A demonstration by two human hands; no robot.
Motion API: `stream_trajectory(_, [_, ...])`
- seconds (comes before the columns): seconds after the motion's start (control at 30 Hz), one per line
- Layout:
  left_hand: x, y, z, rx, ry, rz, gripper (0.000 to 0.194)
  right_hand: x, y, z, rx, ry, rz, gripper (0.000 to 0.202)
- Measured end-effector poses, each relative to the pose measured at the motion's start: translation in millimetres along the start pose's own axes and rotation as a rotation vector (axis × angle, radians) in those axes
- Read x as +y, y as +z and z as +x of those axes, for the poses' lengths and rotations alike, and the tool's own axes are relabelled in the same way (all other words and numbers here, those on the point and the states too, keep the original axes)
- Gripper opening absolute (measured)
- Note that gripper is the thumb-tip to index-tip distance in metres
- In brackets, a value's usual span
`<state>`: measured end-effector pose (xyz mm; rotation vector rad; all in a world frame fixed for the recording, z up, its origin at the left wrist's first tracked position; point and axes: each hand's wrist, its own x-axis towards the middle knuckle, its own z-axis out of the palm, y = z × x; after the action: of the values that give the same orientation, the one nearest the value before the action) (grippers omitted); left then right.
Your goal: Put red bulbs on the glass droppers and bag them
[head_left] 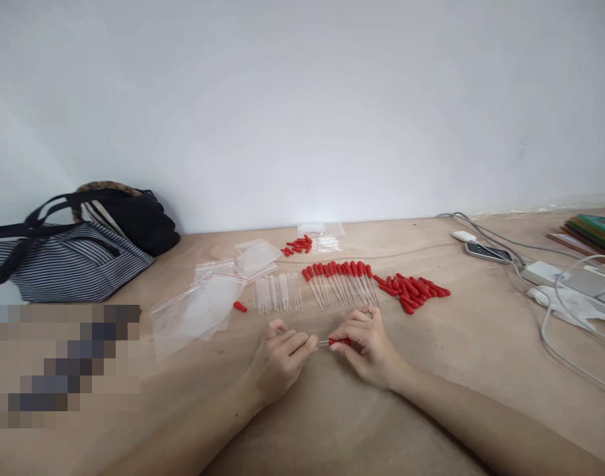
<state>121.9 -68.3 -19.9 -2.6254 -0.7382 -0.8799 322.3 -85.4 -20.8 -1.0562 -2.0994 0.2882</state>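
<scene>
Your left hand (283,356), fingers curled, pinched a clear tube (324,343) | it bridged the gap between your hands | your right hand (365,352), arched inward, clasped a red bulb (342,342) at the tube's end between thumb and fingers

We view the scene through a single head-worn camera. From above the near side of the counter (485,330), we face forward and down. The wall (332,119) fills the upper half of the frame; the counter's far edge crosses near mid-height. We see the forearms (461,410) enter from the bottom border, placing the left hand (285,355) and the right hand (365,347) at close range in the lower half, near the middle of the width. Our field is wide, reaching from the striped bag (79,264) at the left border to the coloured stack (594,233) at the right.
</scene>
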Motion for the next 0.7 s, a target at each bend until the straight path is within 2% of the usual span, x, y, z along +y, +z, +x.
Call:
stream_trajectory(0.2, [0.7, -0.5, 1.1, 0.001, 0.053, 0.050, 0.021, -0.1, -1.2, 0.9, -0.075, -0.003, 0.030, 0.009])
stream_trajectory(0.5, [6.8, -0.9, 4.9, 0.035, -0.071, -0.074, 0.022, -1.0, -0.5, 0.4, 0.017, -0.084, -0.040, 0.008])
stream_trajectory(0.7, [8.0, 2.5, 3.2, -0.004, -0.122, -0.131, 0.021, -3.0, 1.7, 0.5, 0.035, -0.118, -0.041, 0.010])
